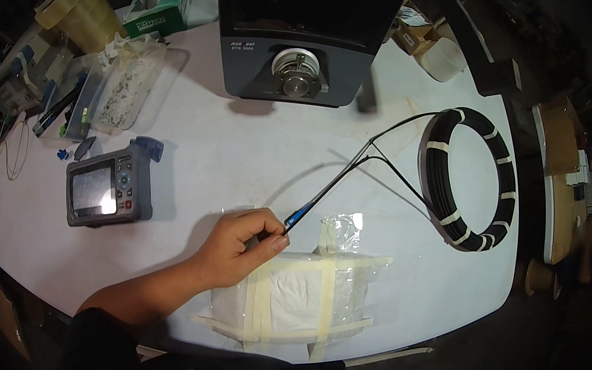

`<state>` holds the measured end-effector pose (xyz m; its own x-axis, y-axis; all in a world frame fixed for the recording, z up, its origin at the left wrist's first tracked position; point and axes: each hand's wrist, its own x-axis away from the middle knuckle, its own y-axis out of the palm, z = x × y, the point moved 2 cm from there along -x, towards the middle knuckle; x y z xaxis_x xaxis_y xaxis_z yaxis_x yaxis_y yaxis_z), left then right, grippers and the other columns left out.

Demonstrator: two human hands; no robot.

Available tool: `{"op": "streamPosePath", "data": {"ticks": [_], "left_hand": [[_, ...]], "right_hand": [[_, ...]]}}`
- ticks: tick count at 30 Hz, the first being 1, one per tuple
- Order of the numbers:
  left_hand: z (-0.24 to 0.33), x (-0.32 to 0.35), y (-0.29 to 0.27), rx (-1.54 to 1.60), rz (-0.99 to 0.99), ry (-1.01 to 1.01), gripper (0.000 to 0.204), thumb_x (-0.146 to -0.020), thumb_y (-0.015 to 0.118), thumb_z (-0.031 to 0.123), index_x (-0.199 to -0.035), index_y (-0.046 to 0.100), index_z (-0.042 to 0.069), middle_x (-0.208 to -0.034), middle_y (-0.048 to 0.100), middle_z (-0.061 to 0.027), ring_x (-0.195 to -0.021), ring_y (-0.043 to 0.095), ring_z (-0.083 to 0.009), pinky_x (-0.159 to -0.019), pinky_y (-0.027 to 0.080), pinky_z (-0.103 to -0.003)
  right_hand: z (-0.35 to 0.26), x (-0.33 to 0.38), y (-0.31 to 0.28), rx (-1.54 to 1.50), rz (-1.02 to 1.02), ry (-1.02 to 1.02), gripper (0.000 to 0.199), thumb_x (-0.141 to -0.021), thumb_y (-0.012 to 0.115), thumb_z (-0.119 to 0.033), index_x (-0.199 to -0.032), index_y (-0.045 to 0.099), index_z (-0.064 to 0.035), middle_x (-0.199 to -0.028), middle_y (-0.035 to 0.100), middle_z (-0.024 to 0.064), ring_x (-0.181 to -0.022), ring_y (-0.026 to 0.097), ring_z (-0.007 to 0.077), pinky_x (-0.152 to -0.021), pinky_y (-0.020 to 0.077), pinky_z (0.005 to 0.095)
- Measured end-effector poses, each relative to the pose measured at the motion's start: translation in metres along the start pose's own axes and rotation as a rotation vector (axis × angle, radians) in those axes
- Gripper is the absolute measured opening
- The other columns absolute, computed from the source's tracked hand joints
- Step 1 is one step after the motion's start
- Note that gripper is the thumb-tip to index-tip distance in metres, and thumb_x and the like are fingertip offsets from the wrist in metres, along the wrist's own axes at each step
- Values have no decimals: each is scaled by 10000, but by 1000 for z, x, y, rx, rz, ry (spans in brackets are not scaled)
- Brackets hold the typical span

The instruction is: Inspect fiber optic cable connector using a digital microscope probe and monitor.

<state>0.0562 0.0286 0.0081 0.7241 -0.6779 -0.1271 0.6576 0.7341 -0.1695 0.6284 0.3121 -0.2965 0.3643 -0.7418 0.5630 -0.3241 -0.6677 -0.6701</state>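
The left hand (238, 249) has its fingers (280, 243) pinched shut on the blue plug end (294, 219) of a thin black cable (359, 165). The plug pokes out just past the fingertips, up and to the right of them. From there, 2 black strands run away from the fingers to a big black cable coil (469, 181) held with pale tape bands, which lies well apart on the white table (241, 147).

The right hand does not show, so I cannot tell what it does.

I think the step in hand is holding the cable end ready for use. The next move likely needs a steady pinch and a slow pull, so the thin cable does not bend sharply or drag the coil.

Right under the fingers, touching the hand, is a clear plastic bag wrapped in tape (303, 296). Off to the left of the fingers sits a grey handheld tester with a screen (108, 189). Far above the fingers stands a dark machine with a round metal part (297, 71) on its front.
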Motion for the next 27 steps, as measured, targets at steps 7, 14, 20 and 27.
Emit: {"op": "streamPosePath", "data": {"ticks": [7, 14, 20, 27], "left_hand": [[8, -1, 1, -1, -5, -21, 81, -975, 708, 58, -944, 654, 7, -878, 694, -74, -749, 642, -165, -689, 497, -291], [-1, 5, -2, 91, -14, -62, 44, -958, 703, 15, -974, 674, -13, -927, 722, -125, -780, 685, -197, -704, 523, -304], [-1, 13, -11, 128, -11, -42, 37, -958, 697, 5, -984, 683, -17, -942, 733, -128, -800, 704, -199, -717, 537, -306], [3, 11, -11, 80, -39, -52, 37, -965, 700, 16, -977, 688, -16, -921, 728, -124, -788, 678, -184, -732, 524, -293]], "right_hand": [[-47, 1, 5, 39, -24, -86, 305, -988, 714, -264, -1111, 712, 15, -972, 744, 189, -929, 704, 324, -873, 535, 427], [-94, 13, 3, 82, -3, -156, 309, -984, 717, -264, -1119, 713, 14, -977, 745, 194, -936, 706, 334, -879, 536, 433], [-122, -6, 7, 140, 18, -274, 314, -980, 718, -264, -1127, 714, 14, -981, 747, 197, -942, 708, 342, -884, 537, 439], [-156, -82, 34, 178, -28, -519, 319, -976, 721, -263, -1135, 714, 13, -987, 748, 202, -949, 710, 351, -891, 538, 445]]}}
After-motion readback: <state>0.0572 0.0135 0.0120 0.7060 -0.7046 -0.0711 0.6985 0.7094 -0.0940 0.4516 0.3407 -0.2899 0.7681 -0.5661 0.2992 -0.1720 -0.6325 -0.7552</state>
